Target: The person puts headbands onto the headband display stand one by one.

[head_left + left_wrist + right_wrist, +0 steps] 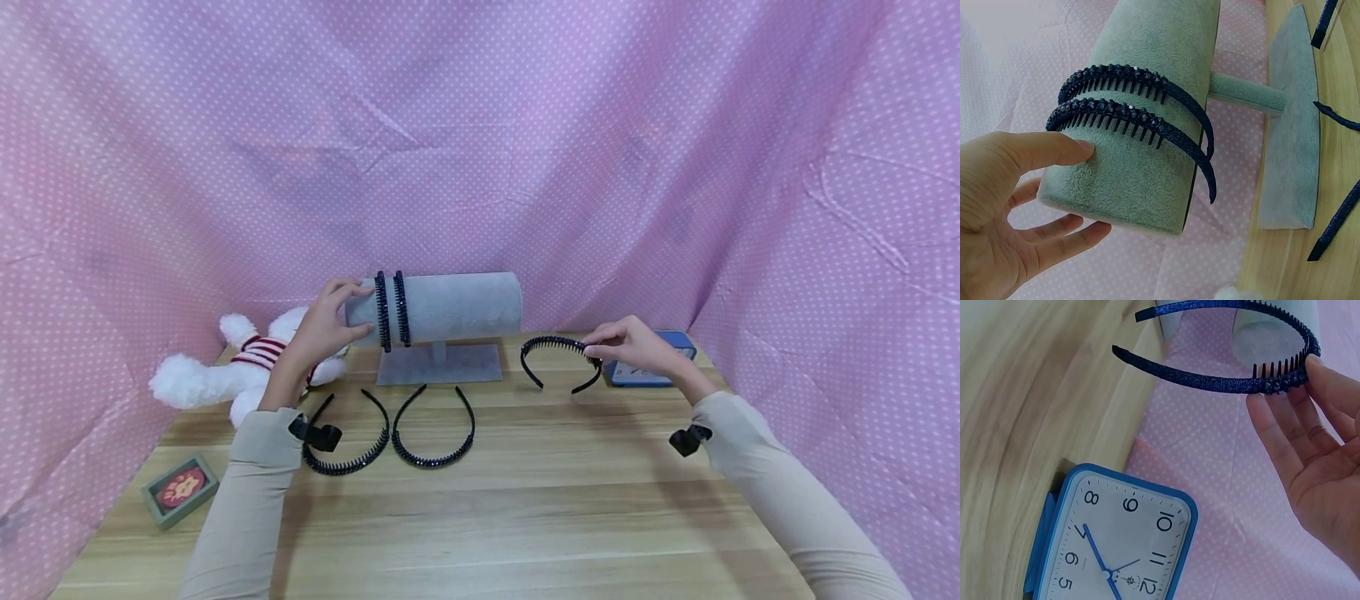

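You work in a cloth-draped booth: pink dotted fabric behind your right grip, wooden bench below it.

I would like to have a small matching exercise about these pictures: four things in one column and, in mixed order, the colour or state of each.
Column one
1. left hand
2. right hand
3. clock
4. plush toy

Column two
A. edged in blue
B. pinches a headband
C. white, in striped clothing
D. grips the end of a grey roll

Right pairs: 1-D, 2-B, 3-A, 4-C
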`<state>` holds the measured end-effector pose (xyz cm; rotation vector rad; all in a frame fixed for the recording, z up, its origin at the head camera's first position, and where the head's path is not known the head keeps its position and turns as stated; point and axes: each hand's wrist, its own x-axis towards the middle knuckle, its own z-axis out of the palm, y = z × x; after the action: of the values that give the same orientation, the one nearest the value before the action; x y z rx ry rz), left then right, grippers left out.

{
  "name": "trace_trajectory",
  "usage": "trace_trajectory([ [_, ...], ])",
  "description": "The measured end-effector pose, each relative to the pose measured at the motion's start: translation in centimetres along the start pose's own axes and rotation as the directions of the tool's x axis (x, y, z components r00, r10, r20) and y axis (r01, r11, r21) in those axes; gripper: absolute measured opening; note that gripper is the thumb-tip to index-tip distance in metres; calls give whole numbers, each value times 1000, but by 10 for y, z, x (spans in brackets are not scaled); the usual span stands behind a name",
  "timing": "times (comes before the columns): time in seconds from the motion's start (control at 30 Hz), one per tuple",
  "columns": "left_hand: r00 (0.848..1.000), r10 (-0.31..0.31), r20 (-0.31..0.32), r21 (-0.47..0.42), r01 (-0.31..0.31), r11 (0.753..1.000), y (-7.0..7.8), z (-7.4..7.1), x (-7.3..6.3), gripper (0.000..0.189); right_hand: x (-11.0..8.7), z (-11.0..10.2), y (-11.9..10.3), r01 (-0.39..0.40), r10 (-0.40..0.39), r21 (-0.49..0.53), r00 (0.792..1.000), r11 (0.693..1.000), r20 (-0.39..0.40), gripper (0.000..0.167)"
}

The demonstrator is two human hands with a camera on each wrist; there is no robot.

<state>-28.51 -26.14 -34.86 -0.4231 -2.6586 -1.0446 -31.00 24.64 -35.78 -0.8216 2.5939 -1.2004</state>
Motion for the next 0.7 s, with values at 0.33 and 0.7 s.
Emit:
trace_trajectory([
  [0.33,1000,0,1,6,0,1000,2,0,-1,56,5,-7,7,-25,30,53,996,998,-90,29],
  [0.7,1000,9,-6,7,-9,1000,1,0,-1,56,12,-8,-5,-45,58,91,988,995,-146,34],
])
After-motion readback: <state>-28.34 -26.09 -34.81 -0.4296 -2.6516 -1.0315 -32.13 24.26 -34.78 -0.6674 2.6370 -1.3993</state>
